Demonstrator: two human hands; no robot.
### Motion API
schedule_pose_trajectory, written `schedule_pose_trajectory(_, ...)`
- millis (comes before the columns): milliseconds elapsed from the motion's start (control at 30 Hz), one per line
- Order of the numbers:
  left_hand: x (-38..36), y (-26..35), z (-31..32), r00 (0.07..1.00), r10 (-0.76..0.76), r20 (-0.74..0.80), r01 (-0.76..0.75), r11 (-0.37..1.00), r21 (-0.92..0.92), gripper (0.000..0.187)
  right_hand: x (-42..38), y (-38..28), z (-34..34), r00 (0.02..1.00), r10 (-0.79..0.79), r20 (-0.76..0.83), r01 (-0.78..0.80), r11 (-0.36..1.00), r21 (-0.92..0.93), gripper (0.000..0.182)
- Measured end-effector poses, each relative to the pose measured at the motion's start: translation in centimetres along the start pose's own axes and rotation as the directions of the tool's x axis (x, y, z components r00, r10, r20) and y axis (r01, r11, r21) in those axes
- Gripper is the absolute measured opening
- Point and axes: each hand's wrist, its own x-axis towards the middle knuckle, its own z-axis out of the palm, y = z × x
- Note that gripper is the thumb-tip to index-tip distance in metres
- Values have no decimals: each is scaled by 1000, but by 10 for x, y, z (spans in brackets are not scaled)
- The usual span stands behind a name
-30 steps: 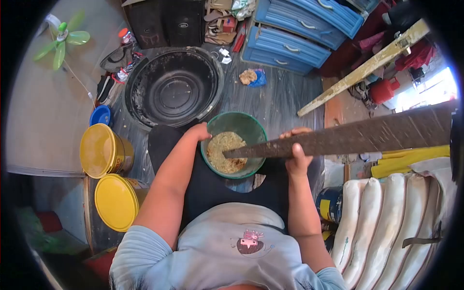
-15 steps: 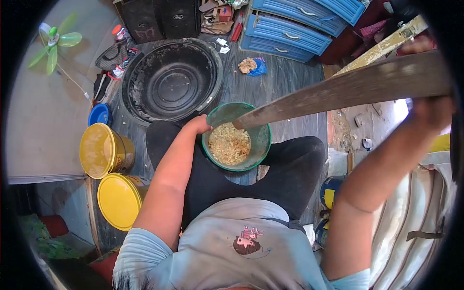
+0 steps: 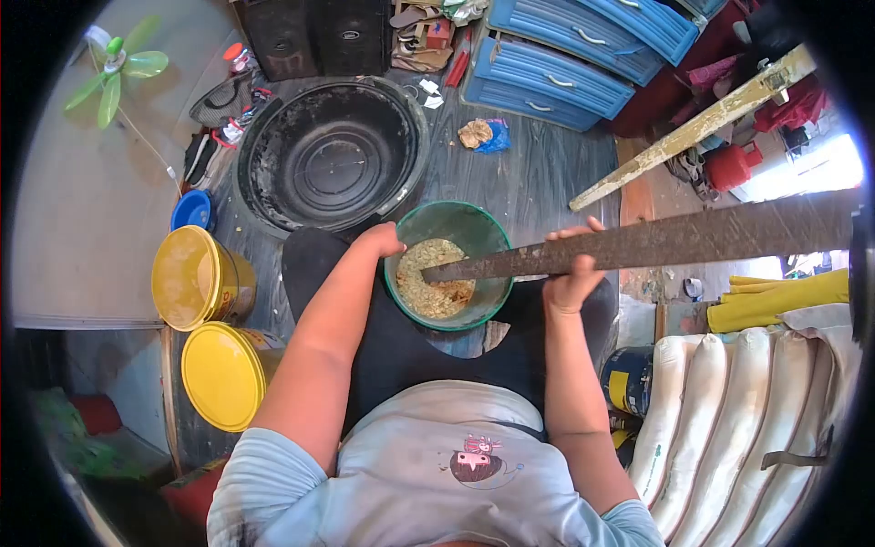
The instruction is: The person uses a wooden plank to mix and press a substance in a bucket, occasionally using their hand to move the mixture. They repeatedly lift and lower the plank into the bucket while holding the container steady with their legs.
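Observation:
A green bucket (image 3: 497, 287) stands between my crossed legs, with pale, crumbly, mash-like stuff (image 3: 428, 273) and some browner bits inside. My left hand (image 3: 381, 241) is closed on the bucket's left rim, thumb over the edge. A long, flat brown wooden board (image 3: 693, 232) slants in from the right, its narrow end resting in the mash. My right hand (image 3: 574, 266) grips the board partway along, fingers above and thumb below, just right of the bucket. The board's far end runs out toward the right edge of view.
A large black basin (image 3: 333, 164) sits ahead on the left. Two yellow buckets (image 3: 223, 378) and a blue bowl (image 3: 191, 211) stand at left. A crumpled blue and brown wrapper (image 3: 483, 135) lies ahead, near blue drawers (image 3: 547, 77). White stuffed cushioning (image 3: 702, 410) is at right.
My right hand has moved from the board's upper right part down and left, closer to the bucket. The board lies flatter, its tip farther left in the mash. My left hand stays on the rim.

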Motion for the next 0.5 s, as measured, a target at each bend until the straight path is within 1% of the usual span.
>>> schedule_pose_trajectory(33, 1, -3, 3, 1000, -1, -4, 1, 1000, 1, 55, 3, -5, -4, 997, -78, -21, 79, 995, 60, 72)
schedule_pose_trajectory(100, 9, -5, 7, 1000, 16, -20, -15, 998, 58, 55, 4, -19, -6, 995, -96, 10, 96, 995, 41, 76)
schedule_pose_trajectory(167, 11, -8, 9, 1000, 12, -11, -12, 999, 49, 56, 12, -49, -2, 992, -126, 21, 120, 976, 180, 76)
schedule_pose_trajectory(233, 8, -9, 8, 999, 41, -33, -40, 999, 30, 56, 35, -100, 1, 980, -178, 90, 160, 971, 175, 78)
schedule_pose_trajectory(267, 6, -8, 6, 999, 42, -21, -41, 998, 37, 56, 50, -130, 1, 967, -223, 125, 215, 974, 78, 82)
schedule_pose_trajectory(300, 4, -7, 4, 999, 31, -7, -31, 999, 18, 55, 64, -156, -2, 954, -265, 144, 262, 964, 39, 87)
schedule_pose_trajectory(367, -1, -5, 2, 1000, 26, 13, -26, 1000, 5, 55, 96, -212, 1, 913, -310, 266, 308, 950, 50, 87)
schedule_pose_trajectory(400, -3, -4, 1, 1000, 21, 12, -21, 999, -35, 55, 120, -233, 4, 848, -317, 424, 287, 948, 135, 84)
schedule_pose_trajectory(433, -3, -4, 1, 1000, 16, 10, -15, 997, -77, 55, 140, -253, 7, 753, -330, 570, 251, 944, 216, 81)
schedule_pose_trajectory(467, -3, -6, 1, 999, 44, -8, -44, 998, -49, 55, 148, -279, 15, 957, -156, 246, 157, 987, 16, 83)
schedule_pose_trajectory(500, -2, -6, 2, 999, 47, -5, -48, 998, -49, 55, 152, -292, 24, 989, -9, -146, -11, 991, -132, 84)
